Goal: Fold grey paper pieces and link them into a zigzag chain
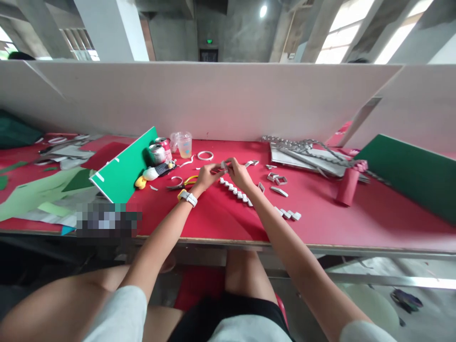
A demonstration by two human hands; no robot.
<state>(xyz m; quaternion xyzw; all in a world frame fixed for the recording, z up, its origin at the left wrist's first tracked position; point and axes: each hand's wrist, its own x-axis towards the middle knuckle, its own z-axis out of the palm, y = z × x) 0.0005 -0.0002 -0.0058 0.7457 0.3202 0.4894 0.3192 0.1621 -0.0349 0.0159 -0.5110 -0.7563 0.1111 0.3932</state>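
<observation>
My left hand point(206, 176) and my right hand point(240, 173) meet over the middle of the red table. Between their pinched fingertips is a small whitish folded paper piece point(223, 166). Just below them a zigzag chain point(239, 194) of white folded pieces runs towards the lower right, partly hidden by my right forearm. Loose grey-white folded pieces point(281, 180) lie right of my right hand. Beside my left wrist are yellow-handled pliers point(189, 181) and a small roll of tape point(176, 181). A white tape ring point(205, 156) lies farther back.
A green board point(124, 166) stands at the left, with drink cans point(156, 154), a plastic cup point(185, 145) and a plush toy point(155, 172) beside it. On the right are a grey braided strand point(302, 144), a stack of sheets point(285, 156), a red cylinder point(347, 186) and another green board point(409, 171).
</observation>
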